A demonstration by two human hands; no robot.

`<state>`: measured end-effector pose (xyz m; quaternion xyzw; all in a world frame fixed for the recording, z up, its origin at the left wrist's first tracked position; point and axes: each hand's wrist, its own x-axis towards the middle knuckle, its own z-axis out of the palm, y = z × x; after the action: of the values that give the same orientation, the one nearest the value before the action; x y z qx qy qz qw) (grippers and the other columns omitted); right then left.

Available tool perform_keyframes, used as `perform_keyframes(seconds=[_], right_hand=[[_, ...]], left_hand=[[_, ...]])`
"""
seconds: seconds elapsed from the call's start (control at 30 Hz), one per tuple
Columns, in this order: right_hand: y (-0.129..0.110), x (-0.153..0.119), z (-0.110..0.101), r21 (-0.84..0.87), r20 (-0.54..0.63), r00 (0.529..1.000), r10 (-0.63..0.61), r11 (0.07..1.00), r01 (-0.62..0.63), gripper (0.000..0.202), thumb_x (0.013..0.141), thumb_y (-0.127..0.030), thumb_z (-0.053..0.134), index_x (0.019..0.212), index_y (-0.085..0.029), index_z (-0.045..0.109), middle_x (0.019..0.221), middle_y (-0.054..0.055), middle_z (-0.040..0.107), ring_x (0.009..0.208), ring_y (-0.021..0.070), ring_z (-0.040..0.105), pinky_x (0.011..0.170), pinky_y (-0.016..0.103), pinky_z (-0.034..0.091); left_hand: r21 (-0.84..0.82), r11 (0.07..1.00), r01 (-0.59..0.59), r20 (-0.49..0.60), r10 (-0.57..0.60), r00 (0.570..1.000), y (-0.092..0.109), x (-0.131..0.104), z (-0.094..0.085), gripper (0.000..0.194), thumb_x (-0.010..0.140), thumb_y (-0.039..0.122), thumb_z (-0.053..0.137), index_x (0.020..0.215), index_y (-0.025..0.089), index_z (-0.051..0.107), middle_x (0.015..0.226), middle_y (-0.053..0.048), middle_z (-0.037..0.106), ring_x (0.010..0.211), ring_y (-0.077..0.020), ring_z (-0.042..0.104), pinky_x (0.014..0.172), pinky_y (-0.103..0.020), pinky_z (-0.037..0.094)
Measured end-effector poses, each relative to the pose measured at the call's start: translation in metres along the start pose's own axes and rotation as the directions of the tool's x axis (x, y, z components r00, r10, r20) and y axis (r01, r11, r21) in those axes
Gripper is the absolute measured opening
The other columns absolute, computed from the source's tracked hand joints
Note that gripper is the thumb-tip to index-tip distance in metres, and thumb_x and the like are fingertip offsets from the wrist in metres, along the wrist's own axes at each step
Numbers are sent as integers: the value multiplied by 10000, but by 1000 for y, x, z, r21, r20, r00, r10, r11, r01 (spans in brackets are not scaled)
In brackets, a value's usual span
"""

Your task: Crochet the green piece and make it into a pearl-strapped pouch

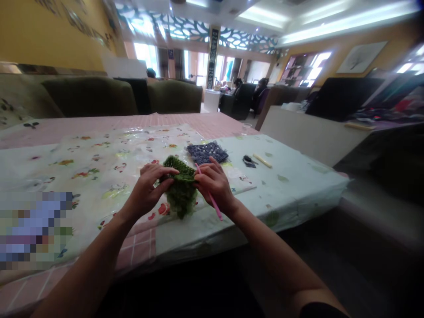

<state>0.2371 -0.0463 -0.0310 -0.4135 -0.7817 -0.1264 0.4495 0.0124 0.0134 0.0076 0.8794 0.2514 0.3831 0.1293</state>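
A piece of green crochet work (181, 194) hangs between my two hands above the near part of the table. My left hand (154, 183) pinches its upper left edge between thumb and fingers. At the opposite edge, my right hand (214, 183) is closed around a pink crochet hook (215, 205), whose handle slants down below the palm. The hook's tip is too small to make out at the stitches. Just beyond my hands lies a dark purple-grey knitted piece (207, 152) with pale bead-like spots.
On the table's right side are a small black object (248, 160) and a cream-coloured stick (262, 160). Floral and pink covers lie over the table (291, 176). A blurred-out patch hides something at left. Green-brown chairs (175, 97) stand behind; people sit farther back.
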Motion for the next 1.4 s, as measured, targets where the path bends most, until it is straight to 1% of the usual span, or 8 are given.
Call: perform_keyframes(seconds=[0.13, 0.33, 0.57, 0.7, 0.8, 1.0, 1.2, 1.4], right_hand=[[-5, -14, -8, -159, 11, 990, -141, 977, 141, 119, 955, -242, 557, 1052, -221, 622, 1170, 81, 670, 1231, 230, 547, 1190, 523, 273], [-22, -33, 8, 145, -53, 974, 221, 967, -212, 334, 863, -389, 691, 1113, -188, 598, 1089, 123, 677, 1062, 261, 620, 961, 415, 496], [-49, -31, 34, 575, 86, 804, 588, 630, -522, 159, 883, -338, 568, 802, -206, 534, 726, -28, 541, 699, 143, 501, 651, 252, 420], [-42, -34, 25, 697, 155, 753, 639, 470, -542, 210, 815, -380, 631, 753, -200, 543, 691, -44, 502, 702, 134, 461, 659, 248, 386], [-38, -33, 20, 666, 217, 717, 662, 436, -605, 277, 759, -443, 688, 835, -191, 604, 735, -38, 545, 742, 146, 491, 707, 262, 394], [-39, -30, 20, 676, 184, 732, 656, 455, -579, 246, 767, -402, 666, 736, -204, 524, 689, -49, 483, 694, 131, 447, 663, 247, 382], [-44, -39, 25, 854, 135, 667, 732, 255, -453, 216, 832, -421, 585, 794, -229, 494, 776, -22, 550, 738, 152, 516, 706, 248, 466], [-26, -39, 29, 526, 21, 715, 699, 600, -603, 252, 918, -426, 455, 775, -221, 491, 717, -13, 555, 690, 152, 539, 644, 243, 477]], left_hand=[[302, 929, -215, 55, 208, 977, 5, -9, -9, 109, 929, 238, 593, 920, 210, 698, 814, -4, 681, 819, -175, 611, 1023, -447, 308], [363, 928, -78, -101, 123, 987, 29, -27, 9, 149, 936, 252, 575, 916, 164, 693, 783, -37, 669, 765, -184, 602, 810, -356, 433], [350, 935, -66, 1, 70, 998, 31, -23, -12, 574, 809, 579, 673, 1267, 235, 642, 1132, -101, 698, 1105, -298, 603, 1060, -496, 377], [195, 964, 181, 146, -211, 966, 10, -33, -39, 822, 721, 656, 708, 1408, 240, 532, 1257, -113, 665, 1163, -321, 606, 1055, -497, 428], [41, 914, 404, 208, -403, 891, 7, -40, -38, 694, 775, 602, 680, 1343, 212, 600, 1212, -102, 694, 1099, -301, 644, 963, -439, 515], [-33, 919, 393, 171, -382, 908, 20, -40, -24, 511, 745, 536, 724, 1139, 210, 717, 1157, -84, 715, 1060, -286, 650, 960, -401, 515], [-35, 859, 511, 365, -465, 806, 13, -43, -44, 392, 660, 496, 798, 909, 207, 712, 841, -42, 720, 787, -241, 666, 678, -302, 541], [-141, 767, 626, 106, -617, 780, -6, -45, -15, 367, 791, 531, 645, 728, 189, 527, 621, 21, 575, 567, -145, 559, 534, -249, 449]])
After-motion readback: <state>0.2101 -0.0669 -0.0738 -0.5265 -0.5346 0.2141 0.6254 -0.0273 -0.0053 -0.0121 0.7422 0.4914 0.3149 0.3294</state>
